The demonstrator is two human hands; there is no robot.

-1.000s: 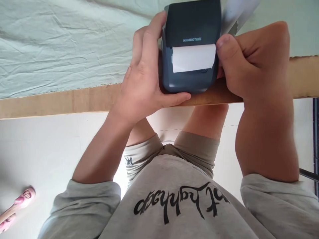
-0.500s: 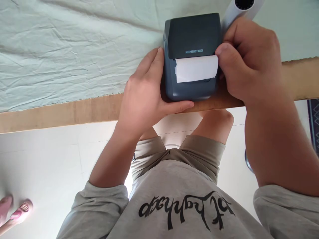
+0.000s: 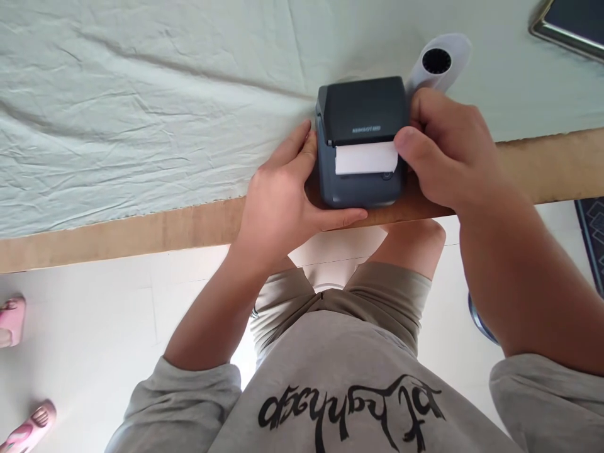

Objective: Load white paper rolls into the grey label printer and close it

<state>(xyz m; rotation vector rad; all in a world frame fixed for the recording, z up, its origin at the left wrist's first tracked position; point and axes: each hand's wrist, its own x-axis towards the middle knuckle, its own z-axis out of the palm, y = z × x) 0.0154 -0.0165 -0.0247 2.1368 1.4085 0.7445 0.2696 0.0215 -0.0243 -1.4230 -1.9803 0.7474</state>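
Note:
A dark blue-grey label printer (image 3: 361, 192) stands at the table's front edge, with a black lid (image 3: 363, 110) on top. From its front slot a white label strip (image 3: 365, 160) sticks out. My left hand (image 3: 285, 192) braces the printer's left side, fingers along the side and thumb across the front below. With bent fingers my right hand (image 3: 448, 148) grips the right side. Its thumb lies at the lid's edge beside the strip's right end; the other fingertips are hidden behind the printer. A narrow gap shows under the lid's left edge.
Just beyond my right hand lies a white roll (image 3: 453, 53) with a dark round end. A dark device with a metallic edge (image 3: 573, 28) is at the far right. Pale green cloth (image 3: 165, 113) covers the wooden table (image 3: 141, 236). A person's feet in pink sandals (image 3: 33, 428) are at lower left.
The printer and both hands sit lower and look smaller, as the view has shifted. The dark device has come into view at upper right. Both hands stay on the printer.

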